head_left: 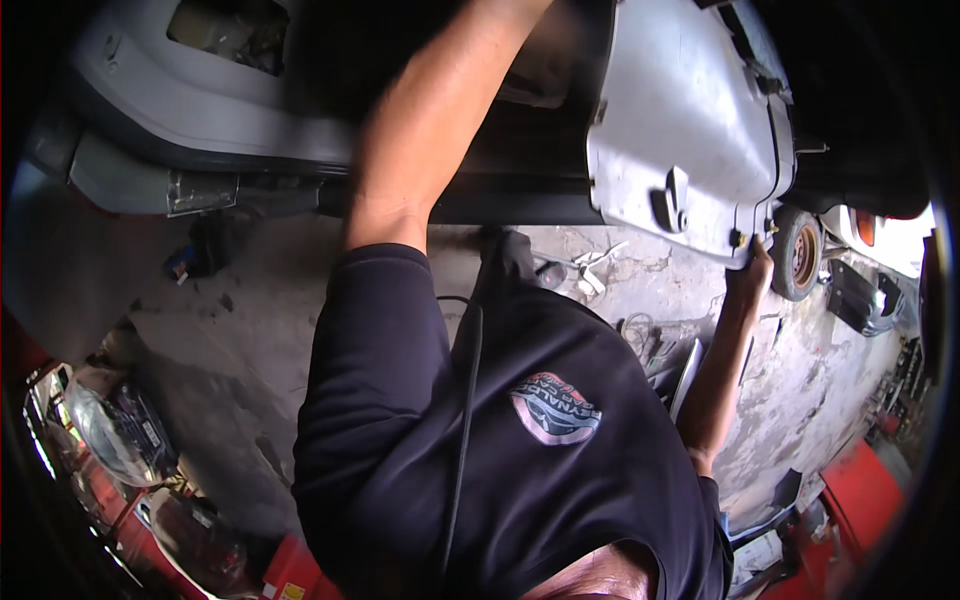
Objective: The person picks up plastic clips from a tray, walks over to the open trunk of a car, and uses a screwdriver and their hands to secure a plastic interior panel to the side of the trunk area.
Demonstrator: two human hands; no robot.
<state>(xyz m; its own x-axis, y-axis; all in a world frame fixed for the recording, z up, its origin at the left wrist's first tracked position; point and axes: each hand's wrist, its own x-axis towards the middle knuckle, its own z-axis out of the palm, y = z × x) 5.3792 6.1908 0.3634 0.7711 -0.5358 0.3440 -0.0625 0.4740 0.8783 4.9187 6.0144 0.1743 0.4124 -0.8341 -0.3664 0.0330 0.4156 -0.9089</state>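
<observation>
A silver car door (690,130) stands at the upper right, with a handle-like piece (676,200) and a small brass-coloured fitting (740,239) near its edge. My right hand (757,270) grips that lower right edge, fingers closed against it beside the fitting. Across the dark opening of the car reaches my left arm (430,120), raised toward the top. The picture's upper edge cuts it off around the wrist, so the left hand and anything it touches are out of sight.
The silver car body (220,120) spans the upper left, above a dark sill (510,205). On the right lie a wheel (798,255) and a dark plastic part (868,300). Headlights (120,425) and red panels line the lower left. A cable (466,420) hangs over my chest.
</observation>
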